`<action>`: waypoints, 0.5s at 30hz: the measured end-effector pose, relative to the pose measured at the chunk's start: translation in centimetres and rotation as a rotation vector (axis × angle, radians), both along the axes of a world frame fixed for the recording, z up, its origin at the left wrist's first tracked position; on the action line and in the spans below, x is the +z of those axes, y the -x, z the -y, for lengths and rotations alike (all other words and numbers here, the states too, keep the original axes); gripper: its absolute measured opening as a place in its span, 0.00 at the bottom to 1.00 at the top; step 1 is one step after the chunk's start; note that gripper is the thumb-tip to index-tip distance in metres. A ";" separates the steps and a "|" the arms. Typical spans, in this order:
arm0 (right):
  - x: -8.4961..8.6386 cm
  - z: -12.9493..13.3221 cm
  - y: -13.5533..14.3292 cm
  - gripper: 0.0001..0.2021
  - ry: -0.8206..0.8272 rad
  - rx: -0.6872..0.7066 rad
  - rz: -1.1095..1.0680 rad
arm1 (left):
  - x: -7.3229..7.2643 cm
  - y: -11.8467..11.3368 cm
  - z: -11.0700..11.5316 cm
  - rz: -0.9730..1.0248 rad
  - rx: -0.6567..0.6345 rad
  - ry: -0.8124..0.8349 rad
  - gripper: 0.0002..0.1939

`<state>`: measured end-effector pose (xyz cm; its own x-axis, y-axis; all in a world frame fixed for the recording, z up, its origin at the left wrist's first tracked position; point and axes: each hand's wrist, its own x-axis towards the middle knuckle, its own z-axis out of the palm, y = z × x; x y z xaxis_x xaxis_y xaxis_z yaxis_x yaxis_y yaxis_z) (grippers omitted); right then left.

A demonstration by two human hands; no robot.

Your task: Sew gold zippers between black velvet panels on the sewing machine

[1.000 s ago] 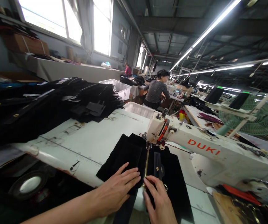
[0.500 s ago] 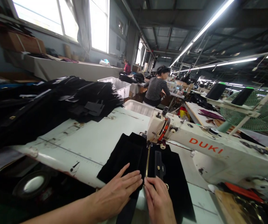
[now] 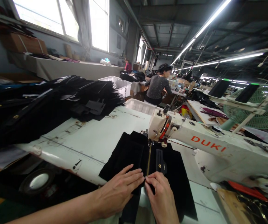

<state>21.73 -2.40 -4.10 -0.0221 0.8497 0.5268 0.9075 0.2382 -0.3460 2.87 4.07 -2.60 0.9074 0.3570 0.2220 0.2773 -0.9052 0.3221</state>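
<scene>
Black fabric [image 3: 180,174] lies under the head of the white sewing machine [image 3: 194,137], with a gold zipper strip [image 3: 149,160] running up to the needle area. My left hand [image 3: 122,186] rests on the fabric left of the strip, palm down, fingers stretched out. At the lower end of the strip, my right hand [image 3: 160,193] pinches the strip between thumb and fingertips. A black piece with a small gold pull [image 3: 159,165] lies on the fabric just beyond my right hand.
Stacked black pieces [image 3: 54,102] cover the table's left part. Behind the machine are white bins [image 3: 139,106] and a seated person [image 3: 158,87]. Thread cones [image 3: 219,88] and a green fan [image 3: 266,107] stand at right. A wooden board [image 3: 232,203] sits lower right.
The view has shifted slightly. My right hand's fingers are more bent at the strip, and the gold ring by it no longer shows. My left hand stays flat on the fabric.
</scene>
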 end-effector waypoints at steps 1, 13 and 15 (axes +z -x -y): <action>0.0 -0.1 0.1 0.15 -0.001 -0.002 0.001 | 0.0 0.0 0.0 -0.005 -0.008 -0.014 0.35; -2.4 0.7 -1.8 0.10 0.037 -0.011 0.058 | 0.7 -0.1 -0.5 -0.005 -0.066 -0.119 0.26; -2.4 0.7 -1.8 0.09 0.038 0.021 0.091 | 0.6 -0.1 -0.5 -0.023 -0.068 -0.129 0.26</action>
<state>23.50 -3.07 -6.48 -0.0862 0.8681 0.4889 0.9304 0.2456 -0.2721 2.94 4.57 -1.98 0.9339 0.2639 0.2411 0.2195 -0.9557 0.1959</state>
